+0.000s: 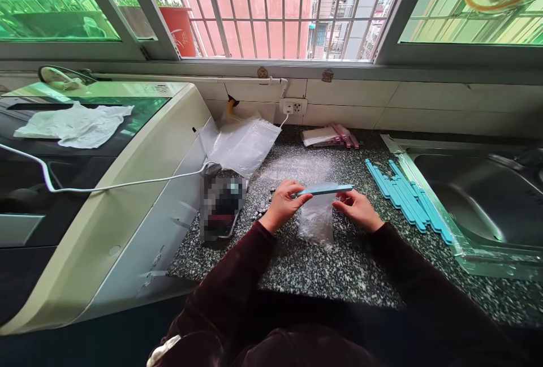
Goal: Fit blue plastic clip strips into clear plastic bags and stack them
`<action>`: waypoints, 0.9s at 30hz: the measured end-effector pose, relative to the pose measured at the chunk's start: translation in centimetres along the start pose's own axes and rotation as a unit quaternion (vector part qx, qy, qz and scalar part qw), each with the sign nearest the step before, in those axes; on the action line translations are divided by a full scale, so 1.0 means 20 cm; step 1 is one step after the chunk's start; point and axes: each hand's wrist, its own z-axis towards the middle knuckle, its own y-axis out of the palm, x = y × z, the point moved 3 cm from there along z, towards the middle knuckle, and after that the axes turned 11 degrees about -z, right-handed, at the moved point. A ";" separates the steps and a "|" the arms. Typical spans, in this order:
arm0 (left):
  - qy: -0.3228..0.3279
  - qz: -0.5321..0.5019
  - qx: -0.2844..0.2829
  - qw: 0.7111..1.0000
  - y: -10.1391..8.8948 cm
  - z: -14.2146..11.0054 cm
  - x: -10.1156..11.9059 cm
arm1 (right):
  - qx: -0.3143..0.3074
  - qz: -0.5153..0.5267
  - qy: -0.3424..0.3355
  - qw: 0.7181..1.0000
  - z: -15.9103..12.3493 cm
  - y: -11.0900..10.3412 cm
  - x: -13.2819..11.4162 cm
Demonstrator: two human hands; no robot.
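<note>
My left hand [282, 206] pinches one end of a slim light-blue plastic bar [324, 189], thumb and fingers closed on it. The bar is held level above the speckled worktop. At its other end, my right hand [358, 210] has bent fingers and touches the bar's tip. A clear plastic bag [316, 223] shows just below the bar, between both hands; whether the fingers also touch it, I cannot tell. Several matching light-blue bars [403, 194] lie in a loose row to the right. Small bits [258, 212] are scattered beside my left wrist.
A steel sink [470, 194] bounds the right side. A washing machine [139, 186] stands left, with a white cable [127, 186] across it. Clear plastic bags [248, 143], a blurred phone-like object [223, 208] and packaged pink bars [331, 136] lie around the worktop.
</note>
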 end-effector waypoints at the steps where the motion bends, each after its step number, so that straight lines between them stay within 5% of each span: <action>1: -0.001 -0.003 -0.002 1.000 0.00 0.00 0.00 | -0.014 -0.019 -0.008 1.000 0.00 0.02 0.00; 17: 0.039 0.010 0.056 0.998 -0.02 0.00 -0.01 | -0.027 -0.122 -0.119 0.985 -0.03 0.06 -0.09; 23: 0.043 0.017 0.058 0.997 -0.02 0.00 -0.02 | 0.175 -0.110 -0.074 0.976 -0.04 -0.03 -0.07; 27: 0.051 0.022 0.043 0.998 -0.01 0.00 -0.02 | 0.270 -0.188 -0.142 0.934 -0.04 -0.07 -0.09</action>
